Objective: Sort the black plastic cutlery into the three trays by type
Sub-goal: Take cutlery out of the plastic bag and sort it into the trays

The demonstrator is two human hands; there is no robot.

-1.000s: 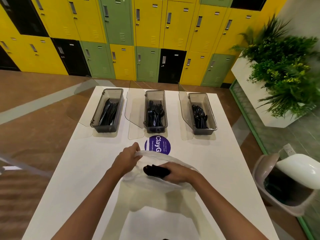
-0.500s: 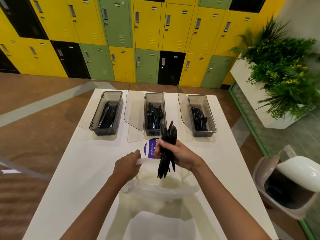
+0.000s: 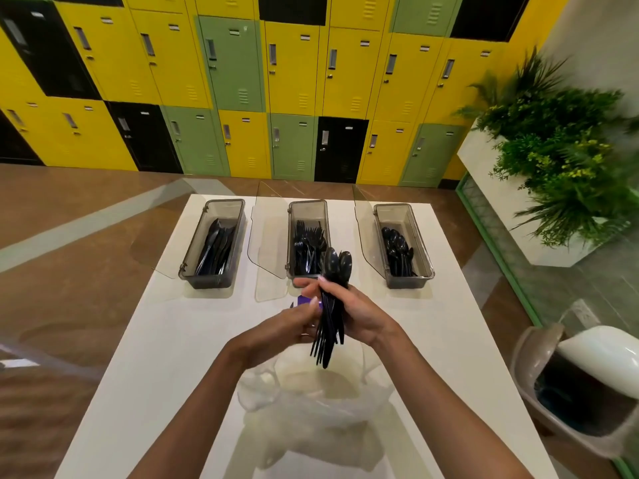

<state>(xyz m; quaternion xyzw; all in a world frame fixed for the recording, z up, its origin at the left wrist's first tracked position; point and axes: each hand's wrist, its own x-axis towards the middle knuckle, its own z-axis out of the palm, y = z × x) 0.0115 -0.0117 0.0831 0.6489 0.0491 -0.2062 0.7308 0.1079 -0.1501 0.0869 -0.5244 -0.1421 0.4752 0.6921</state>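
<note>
My right hand [image 3: 359, 312] is wrapped around a bundle of black cutlery [image 3: 332, 305], held upright above the table [image 3: 138, 357] and just over the open mouth of the plastic bag [image 3: 311, 406]. Spoon bowls stick out at the top of the bundle and fork tines hang out at the bottom, so it is a mixed handful. My left hand [image 3: 287, 326] is up against the bundle's left side with thumb and fingertips on it. The pieces overlap there, and I cannot tell whether those fingers have pinched one piece or are only touching the stack.

Ahead of me the left tray [image 3: 207, 281] holds knives, the middle tray [image 3: 307, 202] forks and the right tray [image 3: 409, 281] spoons, each already partly filled.

I judge the step in hand to be splitting this handful by type. The next move calls for working one kind loose with the left fingers — the spoons look easiest, since their bowls stand proud — while the right hand keeps the rest from sliding. Then it's a carry to the matching tray, well ahead of my hands.
</note>
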